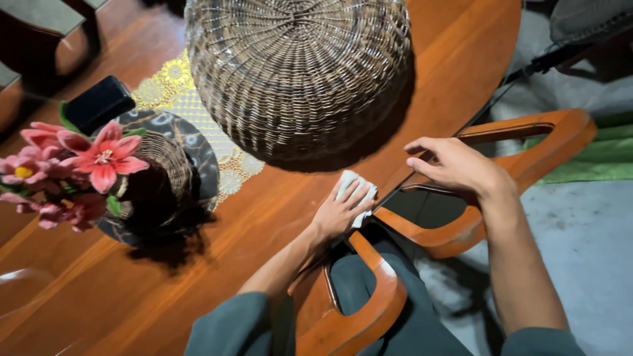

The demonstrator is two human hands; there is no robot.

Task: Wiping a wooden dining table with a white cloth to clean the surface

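From the head camera, the person's left hand [343,209] lies flat with fingers spread on a small white cloth [356,191], pressing it against the wooden table [217,264] right at the table's edge. The cloth is pinned under the palm, not pinched; its corners poke out beyond the fingertips and beside the thumb. The right hand [455,165] rests on the same edge, just past the cloth, fingers curled loosely over the rim and holding nothing.

How much of the top has been wiped I cannot tell: the wood shows no clear clean-or-dusty boundary. The cloth sits at the near rim, so the broad stretch beyond it looks untouched, as a guess.

Ahead of the cloth hand, close by, stands a large upturned wicker cover [297,72], blocking any straight push forward. Off to that hand's outer side there is open wood, then a dark mat with a small basket of pink flowers [86,165] and a black box [99,102]. Behind both hands, two wooden chair backs [369,290] crowd the edge, leaving little elbow room.
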